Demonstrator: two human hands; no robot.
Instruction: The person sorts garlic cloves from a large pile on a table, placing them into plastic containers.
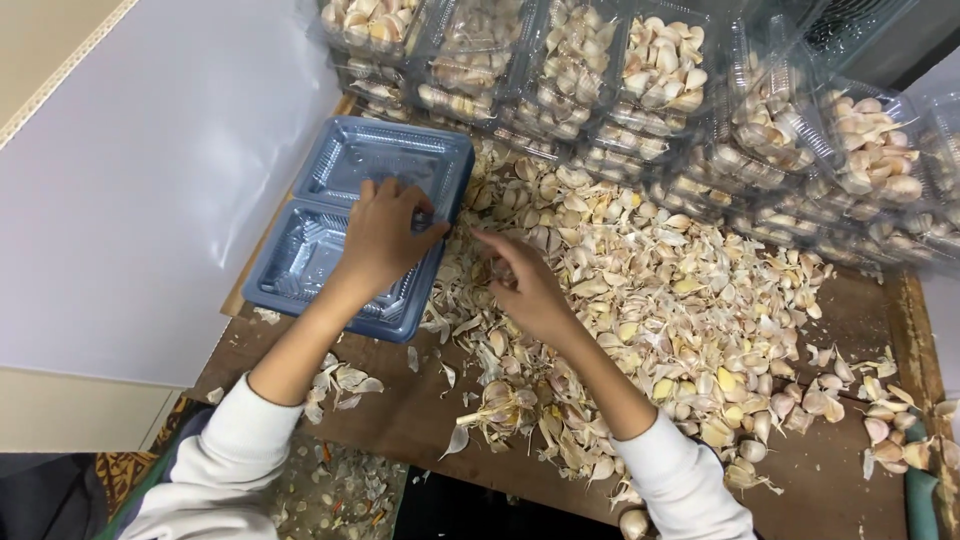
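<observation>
Overhead, the left hand (pixel 383 240) is laid flat, fingers spread, on an open blue plastic tray (pixel 345 170) at the board's left edge, clamped on nothing. The right hand (pixel 525 285) is stretched into the garlic cloves (pixel 650 300), fingers loosely apart. Clear filled boxes (pixel 660 70) are stacked along the back.

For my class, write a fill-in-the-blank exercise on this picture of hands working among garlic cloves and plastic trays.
1. The left hand rests on a stack of empty ____ plastic trays.
2. The right hand reaches into a loose pile of garlic ____.
3. The filled clear boxes are stacked along the ____ edge of the wooden board.
4. Both arms wear ____ sleeves.

Missing words: blue; cloves; far; white
</observation>
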